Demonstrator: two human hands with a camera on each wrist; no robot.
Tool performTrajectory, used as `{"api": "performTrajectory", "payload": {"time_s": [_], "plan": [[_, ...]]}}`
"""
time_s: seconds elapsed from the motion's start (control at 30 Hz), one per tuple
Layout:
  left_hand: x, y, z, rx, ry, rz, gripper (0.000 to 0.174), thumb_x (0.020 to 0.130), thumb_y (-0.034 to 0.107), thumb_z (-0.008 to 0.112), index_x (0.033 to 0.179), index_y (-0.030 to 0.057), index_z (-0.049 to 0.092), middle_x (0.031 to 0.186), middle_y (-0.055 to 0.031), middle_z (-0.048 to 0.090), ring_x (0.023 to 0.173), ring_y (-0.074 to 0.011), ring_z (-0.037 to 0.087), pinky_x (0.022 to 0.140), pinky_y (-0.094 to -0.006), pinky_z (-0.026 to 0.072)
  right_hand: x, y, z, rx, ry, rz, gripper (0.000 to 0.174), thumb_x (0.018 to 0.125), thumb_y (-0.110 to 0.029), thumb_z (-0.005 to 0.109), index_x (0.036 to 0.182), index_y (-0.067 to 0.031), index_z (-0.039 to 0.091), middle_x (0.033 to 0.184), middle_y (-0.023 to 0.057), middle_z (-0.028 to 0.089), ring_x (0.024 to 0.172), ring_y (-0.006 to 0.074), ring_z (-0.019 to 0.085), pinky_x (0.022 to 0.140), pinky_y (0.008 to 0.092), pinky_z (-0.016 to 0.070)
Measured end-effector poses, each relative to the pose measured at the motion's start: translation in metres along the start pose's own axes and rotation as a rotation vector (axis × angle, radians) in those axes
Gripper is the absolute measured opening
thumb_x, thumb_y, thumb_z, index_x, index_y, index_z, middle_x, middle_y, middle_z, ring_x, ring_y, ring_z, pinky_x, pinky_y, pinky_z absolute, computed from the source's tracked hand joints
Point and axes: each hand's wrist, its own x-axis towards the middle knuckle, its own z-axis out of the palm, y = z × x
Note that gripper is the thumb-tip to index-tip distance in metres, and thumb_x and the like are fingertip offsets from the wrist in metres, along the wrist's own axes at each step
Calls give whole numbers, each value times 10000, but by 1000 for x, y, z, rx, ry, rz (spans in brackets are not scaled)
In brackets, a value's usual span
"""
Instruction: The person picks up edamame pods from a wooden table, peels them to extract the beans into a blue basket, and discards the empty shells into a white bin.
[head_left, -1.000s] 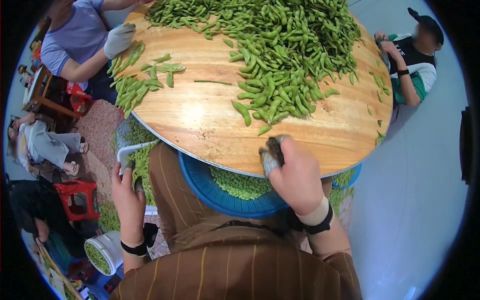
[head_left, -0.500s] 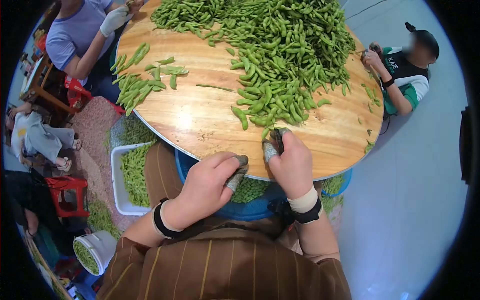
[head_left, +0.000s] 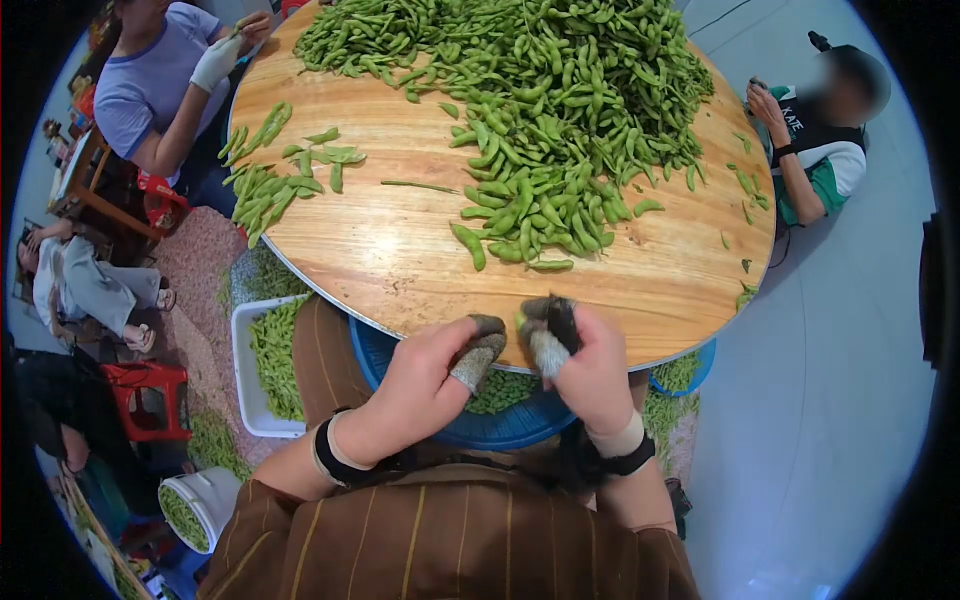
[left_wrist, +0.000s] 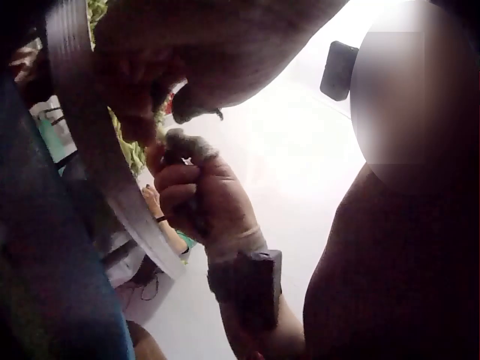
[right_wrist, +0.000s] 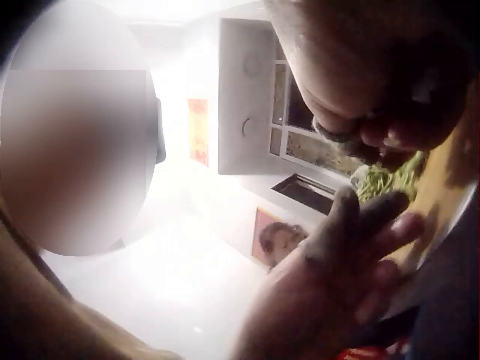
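Note:
My right hand (head_left: 590,365) pinches a green pod (head_left: 521,321) between wrapped thumb and index finger, just over the near table edge. Beside it, a short gap to the left, is my left hand (head_left: 425,380), its wrapped thumb and index finger close together. In the right wrist view the left hand (right_wrist: 322,277) shows thumb and index slightly apart, with nothing seen between them. The left wrist view shows the right hand (left_wrist: 210,195) from the side, fingers curled. A large pile of pods (head_left: 590,90) covers the far part of the round wooden table (head_left: 340,255).
Below the table edge, partly hidden by the hands, is a blue basin (head_left: 520,428) with shelled beans. A white tub (head_left: 242,380) of pods stands at left, near a white bucket (head_left: 215,500) and red stool (head_left: 150,375). Two people sit at the table's far left and right.
The left hand has come from the white tub to the table edge beside the right hand. The right hand has drawn back slightly from the pile, with a pod in its fingers.

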Motion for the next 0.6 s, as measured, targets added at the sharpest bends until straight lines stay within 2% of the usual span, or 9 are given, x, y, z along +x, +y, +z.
{"api": "performTrajectory", "payload": {"time_s": [0.03,0.07,0.1,0.13,0.2,0.23,0.3,0.4,0.6], "plan": [[1,3,0,-1,0,-2,204,808,2,514,1000,-3,584,851,-147,637,751,-291,627,635,-338,497,-8,-2,0,243,-102,103,251,801,-39,634,1038,27,585,839,64,652,727,104,579,640,268,472],[4,9,-2,-265,-146,-260,185,853,32,484,1006,0,582,834,-114,644,695,-224,619,578,-293,478,-15,-2,1,485,-201,206,236,810,-31,619,1037,28,593,849,43,654,749,83,570,654,261,474],[6,13,-2,-525,-292,-520,181,898,61,453,1013,2,579,816,-80,651,639,-157,612,522,-248,460,-19,7,11,472,-124,76,208,789,-22,601,995,2,626,834,67,644,709,130,577,647,274,472],[6,12,-1,-524,-294,-522,181,898,61,453,1013,2,579,816,-80,651,639,-157,612,522,-248,460,-20,10,10,475,-123,78,208,789,-22,601,995,2,626,834,67,644,709,130,577,647,274,472],[6,11,2,-638,-280,-596,202,940,96,403,1004,18,577,808,-28,643,589,-56,562,458,-183,403,-21,16,6,16,-70,-252,238,752,-25,608,987,-30,645,840,108,625,711,214,591,659,304,477],[4,8,2,-634,-281,-602,202,940,96,403,1004,18,577,808,-28,643,589,-56,562,458,-183,403,-22,18,7,0,-40,-283,259,718,-31,616,973,-47,660,851,143,607,750,283,598,667,328,479],[1,2,2,-705,-292,-648,246,987,239,423,970,42,569,800,-28,646,573,-63,552,454,-187,394,-22,20,6,-25,-23,-319,264,720,-31,618,981,-43,660,868,144,610,763,284,602,671,330,481],[0,7,6,-831,-202,-685,219,981,190,424,960,41,584,794,-20,648,548,-53,535,442,-178,372,-22,21,7,-33,-5,-348,260,731,-38,631,989,-38,661,885,144,615,779,284,607,680,331,483],[-2,14,8,-690,-247,-692,215,979,198,445,945,52,600,753,-5,621,542,-51,512,462,-160,371,-27,21,6,-43,-4,-342,235,769,-80,670,998,-29,654,901,150,624,791,269,624,700,315,490]]}}
